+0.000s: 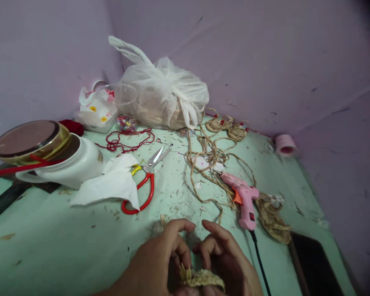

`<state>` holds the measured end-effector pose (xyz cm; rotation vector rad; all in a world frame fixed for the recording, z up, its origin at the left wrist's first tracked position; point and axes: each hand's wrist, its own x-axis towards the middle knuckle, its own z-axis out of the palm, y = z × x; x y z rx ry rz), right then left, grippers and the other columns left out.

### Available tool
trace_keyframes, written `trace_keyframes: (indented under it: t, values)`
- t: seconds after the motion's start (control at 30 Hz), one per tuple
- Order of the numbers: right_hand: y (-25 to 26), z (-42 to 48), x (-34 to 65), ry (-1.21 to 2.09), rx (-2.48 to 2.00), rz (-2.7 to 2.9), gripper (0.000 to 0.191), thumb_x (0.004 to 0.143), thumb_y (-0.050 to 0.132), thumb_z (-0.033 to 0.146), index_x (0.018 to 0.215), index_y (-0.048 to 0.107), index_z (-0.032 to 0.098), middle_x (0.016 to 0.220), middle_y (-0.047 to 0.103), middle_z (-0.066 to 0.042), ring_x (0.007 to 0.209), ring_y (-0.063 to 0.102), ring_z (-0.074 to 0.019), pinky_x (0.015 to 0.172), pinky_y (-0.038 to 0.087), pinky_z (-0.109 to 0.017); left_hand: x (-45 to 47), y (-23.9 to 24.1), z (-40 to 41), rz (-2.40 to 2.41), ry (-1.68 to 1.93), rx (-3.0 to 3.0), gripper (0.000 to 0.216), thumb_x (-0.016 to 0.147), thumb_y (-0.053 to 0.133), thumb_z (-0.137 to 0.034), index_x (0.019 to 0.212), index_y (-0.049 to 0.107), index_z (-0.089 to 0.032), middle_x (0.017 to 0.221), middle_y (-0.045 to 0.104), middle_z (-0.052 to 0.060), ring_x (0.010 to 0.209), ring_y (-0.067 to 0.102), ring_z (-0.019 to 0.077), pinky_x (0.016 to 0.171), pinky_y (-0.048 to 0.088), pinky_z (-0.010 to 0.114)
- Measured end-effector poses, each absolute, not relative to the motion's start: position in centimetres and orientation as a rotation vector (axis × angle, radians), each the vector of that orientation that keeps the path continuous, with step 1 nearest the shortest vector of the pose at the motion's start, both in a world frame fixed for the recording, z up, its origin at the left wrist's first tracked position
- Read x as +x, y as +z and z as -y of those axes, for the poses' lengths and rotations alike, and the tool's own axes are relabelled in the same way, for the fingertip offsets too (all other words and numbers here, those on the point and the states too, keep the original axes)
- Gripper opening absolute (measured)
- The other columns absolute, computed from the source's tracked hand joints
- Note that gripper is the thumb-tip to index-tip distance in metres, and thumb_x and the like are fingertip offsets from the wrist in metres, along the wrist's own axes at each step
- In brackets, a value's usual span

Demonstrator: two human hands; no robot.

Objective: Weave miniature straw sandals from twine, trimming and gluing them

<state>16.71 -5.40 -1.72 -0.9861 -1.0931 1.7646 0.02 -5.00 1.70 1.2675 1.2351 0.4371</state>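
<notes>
Closest of all, at the bottom edge, are the person's two bare hands. The left hand (156,261) has its fingers curled and pinches one side of a small, tan, braided straw piece (208,278). The right hand (236,263) curls around the other side and pinches it too. So the straw piece sits between the hands, low in the middle, with a few stiff straw ends poking up by the left fingers. The tips of the two pointer fingers are near each other but apart. The lower part of the piece is hidden.

All this is over a pale green, scuffed table (80,238). Past the right hand lies a pink glue gun with an orange trigger (246,197). A black cord (260,263) comes out of its handle. Just beside the gun is a flat bundle of brown braided straw (273,220), and next to that a dark, flat, shiny slab (316,263).

A messy heap of thin tan rope (216,152) lies behind the gun. To the left are scissors with red and yellow handles (151,187), spread open, with a crumpled white tissue (106,187) partly over them. At the back, a knotted, see-through white plastic bag (166,94) leans by the purple wall (265,53).
</notes>
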Motion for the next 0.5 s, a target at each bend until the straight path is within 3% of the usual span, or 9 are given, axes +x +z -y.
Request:
trace_keyframes:
  t: [0.17,0.27,0.37,0.5]
  values:
    - [-1.4,5.6,16.2,1.736,-0.967,1.069,0.057,0.066,0.068,0.042,0.118,0.046,0.032,0.071,0.051,0.001,0.062,0.05,-0.0132,0.057,0.04,-0.025,0.0,0.8,5.3,-1.227,0.525,1.427,0.057,0.059,0.052,-0.011,0.112,0.037,-0.024,0.075,0.062,-0.005,0.066,0.058,0.0122,0.058,0.043,0.02]
    - [-1.1,5.3,16.1,1.594,-0.965,1.171,0.054,0.071,0.064,0.042,0.119,0.043,0.031,0.074,0.053,-0.001,0.066,0.054,-0.0157,0.059,0.044,-0.028,0.0,1.7,5.0,-1.336,0.789,1.822,0.059,0.056,0.046,-0.009,0.112,0.036,-0.026,0.072,0.062,-0.005,0.062,0.058,0.0139,0.057,0.044,0.023]
    - [-0.8,5.0,16.5,1.324,-1.0,1.353,0.055,0.074,0.062,0.039,0.123,0.04,0.029,0.086,0.058,-0.005,0.081,0.058,-0.0212,0.072,0.047,-0.034,-0.2,2.9,4.1,-1.278,1.089,2.344,0.05,0.061,0.043,-0.009,0.109,0.042,-0.022,0.068,0.063,-0.003,0.06,0.057,0.0156,0.063,0.043,0.029]
    - [-1.0,5.2,17.1,1.01,-1.142,1.511,0.057,0.075,0.061,0.028,0.126,0.037,0.03,0.108,0.056,-0.007,0.102,0.053,-0.0241,0.087,0.043,-0.038,-0.2,3.0,3.2,-1.232,1.045,2.61,0.037,0.067,0.042,-0.006,0.101,0.047,-0.019,0.072,0.066,-0.001,0.062,0.058,0.015,0.077,0.04,0.034]
